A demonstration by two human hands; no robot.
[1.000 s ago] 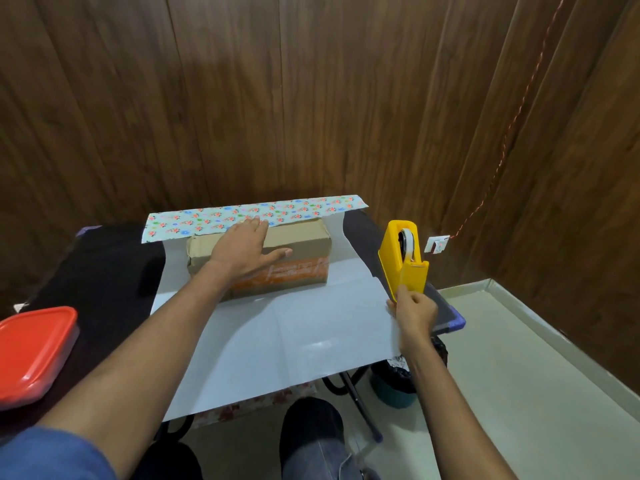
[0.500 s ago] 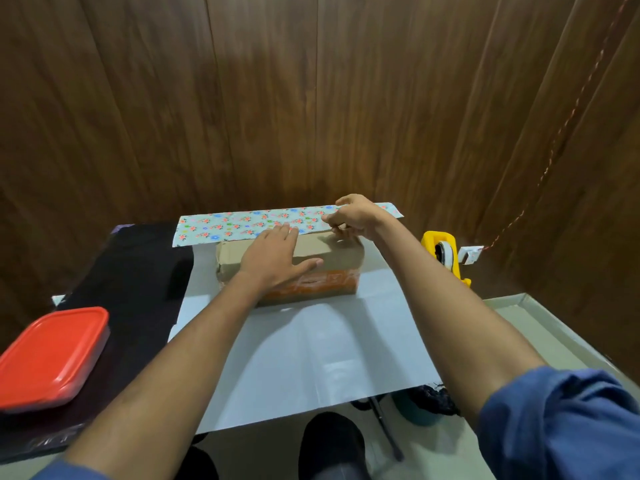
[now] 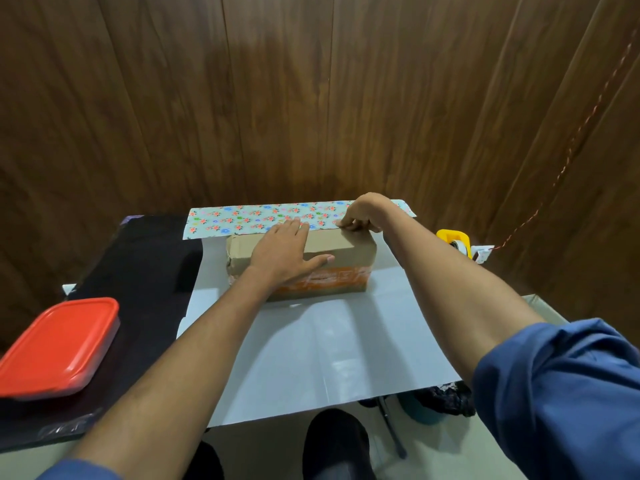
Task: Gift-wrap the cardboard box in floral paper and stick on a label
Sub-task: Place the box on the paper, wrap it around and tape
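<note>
I am pressing my left hand [image 3: 282, 252] flat on top of the cardboard box [image 3: 341, 268], fingers straight and spread a little, thumb lying out along the near top edge. The box is sitting toward the far side of the table [image 3: 145, 265], on the white back of the floral paper [image 3: 256, 220], which is spread out under it and reaching toward me past the table's near edge. The far edge of the paper is turned up and folded toward me, showing its flowered face as a long strip running behind the box, and my left fingertips are touching the near edge of that strip.

My right hand [image 3: 362, 213] is reaching over the far right corner of the box with its fingers curled down, and it is pinching the edge of the flowered strip right there; from this angle I cannot quite see whether the paper is also touching the box top under my knuckles. So the grip on the left is open and pressing, and the grip on the right is closed on the paper.

A yellow tape dispenser [image 3: 455, 239] is standing just past my right forearm, near the table's right edge. A red-lidded container [image 3: 59, 344] is lying on the dark cloth at the table's left, well apart from the box.
</note>
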